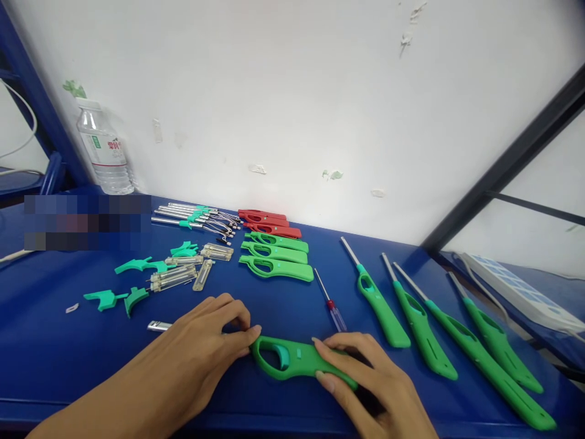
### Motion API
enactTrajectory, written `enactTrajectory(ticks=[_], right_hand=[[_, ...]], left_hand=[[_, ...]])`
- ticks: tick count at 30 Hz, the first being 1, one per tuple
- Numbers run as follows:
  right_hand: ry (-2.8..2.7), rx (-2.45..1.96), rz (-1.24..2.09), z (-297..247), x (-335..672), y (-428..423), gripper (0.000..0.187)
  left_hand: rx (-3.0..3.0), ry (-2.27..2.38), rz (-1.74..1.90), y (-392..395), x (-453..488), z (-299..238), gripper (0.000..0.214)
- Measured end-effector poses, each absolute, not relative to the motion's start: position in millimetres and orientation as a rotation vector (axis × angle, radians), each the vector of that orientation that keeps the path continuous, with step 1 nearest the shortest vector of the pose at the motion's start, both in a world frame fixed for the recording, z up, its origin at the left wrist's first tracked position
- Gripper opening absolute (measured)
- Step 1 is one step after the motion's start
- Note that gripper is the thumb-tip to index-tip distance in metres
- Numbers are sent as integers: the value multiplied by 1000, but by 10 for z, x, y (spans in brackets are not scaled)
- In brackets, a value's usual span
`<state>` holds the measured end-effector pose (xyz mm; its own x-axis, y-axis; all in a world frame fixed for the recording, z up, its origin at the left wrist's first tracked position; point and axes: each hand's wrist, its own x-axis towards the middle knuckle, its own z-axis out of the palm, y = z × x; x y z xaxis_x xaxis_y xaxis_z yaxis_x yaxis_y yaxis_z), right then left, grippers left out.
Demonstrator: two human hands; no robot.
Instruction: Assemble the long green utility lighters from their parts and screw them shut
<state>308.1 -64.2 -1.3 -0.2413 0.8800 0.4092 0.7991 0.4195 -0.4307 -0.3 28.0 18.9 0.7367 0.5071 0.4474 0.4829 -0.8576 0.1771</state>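
Note:
A green long-neck lighter (304,360) lies crosswise at the table's front, a teal trigger showing in its finger loop. My left hand (212,335) pinches its neck end; the silver tip of a metal tube (158,326) pokes out left of that hand, and the stretch between is covered by it. My right hand (365,378) is closed on the handle's rear end, thumb and fingers on opposite sides. Just beyond my right hand rests a screwdriver (336,314) with a clear purple and red handle.
Several finished-looking green lighters (386,317) lie at right. Green handle shells (283,270) and red shells (274,230) sit in a row behind. Metal tubes with wires (183,213), clear fuel tanks (173,278) and teal triggers (105,299) are at left, near a water bottle (107,152).

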Motion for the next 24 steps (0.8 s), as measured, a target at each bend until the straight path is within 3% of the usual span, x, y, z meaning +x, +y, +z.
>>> enactTrajectory(ticks=[4,15,24], right_hand=[[-2080,-1428,125,-75,3107,-635,44],[-2103,-1323,60,-112,3107,-608,38],[-2224,-1299,-218,-65,3110,-598,35]], left_hand=[[2846,846,796,287,8,184,52],[2880,861,775,298,-29,159,44],[2899,829,863,319,3,134,50]])
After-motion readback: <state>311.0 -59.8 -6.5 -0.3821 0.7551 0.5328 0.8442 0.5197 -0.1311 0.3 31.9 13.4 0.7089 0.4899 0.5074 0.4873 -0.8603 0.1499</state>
